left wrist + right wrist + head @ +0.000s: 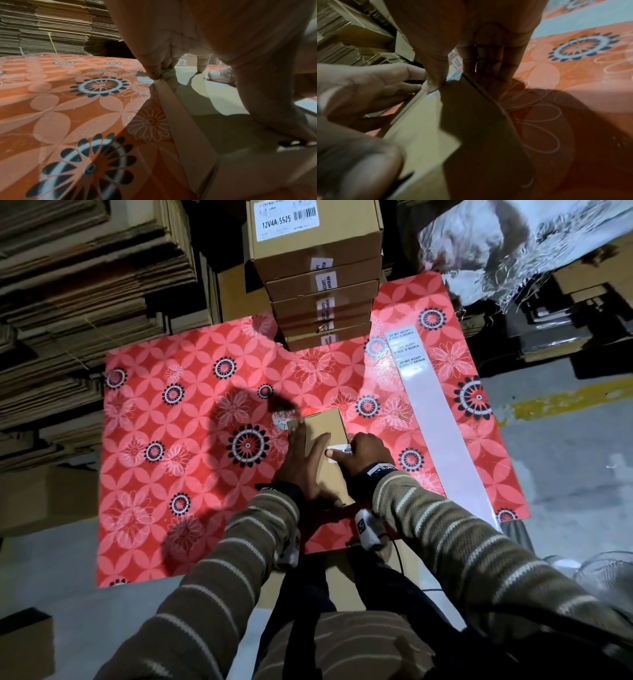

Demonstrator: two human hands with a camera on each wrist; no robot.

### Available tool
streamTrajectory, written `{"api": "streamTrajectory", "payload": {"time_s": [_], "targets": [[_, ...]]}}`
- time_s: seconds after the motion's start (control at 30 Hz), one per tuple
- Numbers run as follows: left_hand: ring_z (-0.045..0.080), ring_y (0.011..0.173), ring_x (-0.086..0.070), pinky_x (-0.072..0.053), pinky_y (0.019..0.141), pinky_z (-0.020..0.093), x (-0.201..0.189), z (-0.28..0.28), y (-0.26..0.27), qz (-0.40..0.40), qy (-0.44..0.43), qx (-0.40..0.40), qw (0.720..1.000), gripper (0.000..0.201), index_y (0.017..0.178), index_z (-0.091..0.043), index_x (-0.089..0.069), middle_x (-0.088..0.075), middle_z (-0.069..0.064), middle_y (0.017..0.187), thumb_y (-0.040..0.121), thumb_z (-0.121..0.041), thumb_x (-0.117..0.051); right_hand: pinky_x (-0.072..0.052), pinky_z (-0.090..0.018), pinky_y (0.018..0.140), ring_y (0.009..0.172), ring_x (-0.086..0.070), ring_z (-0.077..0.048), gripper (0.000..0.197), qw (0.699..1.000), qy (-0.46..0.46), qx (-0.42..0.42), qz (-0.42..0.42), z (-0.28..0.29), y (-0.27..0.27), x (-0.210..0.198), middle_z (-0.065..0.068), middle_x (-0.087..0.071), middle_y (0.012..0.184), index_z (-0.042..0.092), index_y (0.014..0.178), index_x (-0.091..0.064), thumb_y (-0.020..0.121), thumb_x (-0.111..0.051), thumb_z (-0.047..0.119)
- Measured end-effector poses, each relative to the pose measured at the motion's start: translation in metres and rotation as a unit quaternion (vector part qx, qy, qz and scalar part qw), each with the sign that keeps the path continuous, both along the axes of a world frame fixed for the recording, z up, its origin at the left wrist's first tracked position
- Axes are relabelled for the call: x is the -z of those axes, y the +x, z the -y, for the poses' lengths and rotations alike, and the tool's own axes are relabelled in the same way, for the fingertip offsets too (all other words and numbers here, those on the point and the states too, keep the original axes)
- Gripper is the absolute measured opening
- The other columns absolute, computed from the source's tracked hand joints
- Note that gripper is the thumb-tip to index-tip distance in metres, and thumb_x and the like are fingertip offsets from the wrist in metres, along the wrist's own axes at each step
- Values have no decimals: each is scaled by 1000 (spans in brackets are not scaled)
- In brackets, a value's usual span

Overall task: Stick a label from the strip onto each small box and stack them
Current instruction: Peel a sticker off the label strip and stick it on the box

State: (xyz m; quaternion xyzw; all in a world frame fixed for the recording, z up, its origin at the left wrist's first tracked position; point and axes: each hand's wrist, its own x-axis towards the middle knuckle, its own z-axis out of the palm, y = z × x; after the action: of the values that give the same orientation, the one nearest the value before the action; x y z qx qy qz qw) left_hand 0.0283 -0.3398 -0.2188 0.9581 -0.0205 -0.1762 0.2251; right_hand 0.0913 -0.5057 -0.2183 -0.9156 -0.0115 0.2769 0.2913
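Observation:
A small brown box (325, 422) lies flat on the red flowered mat (171, 474). My left hand (301, 463) rests on its top with fingers spread and straight; its fingertips (154, 75) reach the far left edge. My right hand (358, 455) grips the box's right edge. Its thumb presses a white label (337, 449) onto the top, and its fingers (488, 65) run down the side wall. The label (453, 75) bends over that edge. The white label strip (421, 405) lies to the right, with printed labels (404, 347) at its far end.
A tall stack of labelled boxes (322, 285) stands at the mat's far edge, behind the small box. Piles of flat cardboard (85, 285) fill the left side. Crumpled silver foil (513, 241) lies at the far right. Grey floor (565, 457) borders the mat on the right.

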Motion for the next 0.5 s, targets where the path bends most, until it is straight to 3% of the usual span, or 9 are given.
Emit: {"api": "streamTrajectory", "payload": {"time_s": [0.17,0.3,0.4,0.5], "targets": [[31,150,18,-10,122,53,7,-3,-3,8,-3,-1,1000,127,158,-26,-8,15,16,164,61,-54,-85,-37,-32,55,61,-51,-29,49,998,26,45,32,4,-3,-7,-3,-52,61,14,61,-48,82,-66,54],[32,150,19,-9,122,53,8,-3,-3,13,-2,0,1000,129,158,-29,-5,16,14,164,61,-57,-86,-54,-34,61,65,-66,-27,37,990,105,88,28,17,-9,4,-4,-66,59,11,69,-65,84,-67,45],[31,150,18,-10,122,51,7,-3,-3,8,3,-2,1000,128,158,-30,-5,18,12,164,62,-54,-86,-60,-38,64,61,-69,-18,22,978,159,135,13,25,-16,15,4,-70,61,21,75,-71,79,-72,42],[29,151,17,-16,120,49,9,-2,-3,13,19,-3,1000,128,156,-36,-3,20,7,164,62,-46,-90,-59,-32,66,64,-69,-16,13,972,172,157,16,25,-15,12,6,-71,65,23,71,-71,79,-76,31]]}}
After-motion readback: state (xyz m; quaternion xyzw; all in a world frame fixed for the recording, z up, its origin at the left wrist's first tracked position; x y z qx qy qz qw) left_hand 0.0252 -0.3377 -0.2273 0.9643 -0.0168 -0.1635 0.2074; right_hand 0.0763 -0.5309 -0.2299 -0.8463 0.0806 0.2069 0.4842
